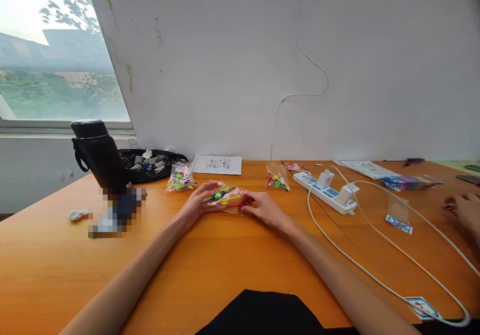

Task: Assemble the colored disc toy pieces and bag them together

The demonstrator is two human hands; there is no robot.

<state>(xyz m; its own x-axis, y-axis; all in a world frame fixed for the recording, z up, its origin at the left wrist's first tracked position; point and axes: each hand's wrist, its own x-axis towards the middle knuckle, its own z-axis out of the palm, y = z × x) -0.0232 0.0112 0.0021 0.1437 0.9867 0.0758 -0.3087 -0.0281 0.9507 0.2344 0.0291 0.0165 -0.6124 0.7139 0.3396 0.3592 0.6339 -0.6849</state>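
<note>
Between my two hands is a clear plastic bag (225,198) with small colourful plastic parts inside, green, yellow, red and black. My left hand (201,200) grips its left end, fingers closed on the plastic. At the right end, my right hand (260,206) pinches the bag near a red part. Just behind my left hand lies a similar clear bag of coloured parts (180,179). Another such bag (278,179) rests beyond my right hand. What exactly the parts are is too small to tell.
A black flask (99,155) stands at left, before a black bag of odds and ends (153,165). At right, a white power strip (326,192) trails white cables across the table (232,260). Another person's hand (465,210) rests at the far right, near a small clear packet (399,216).
</note>
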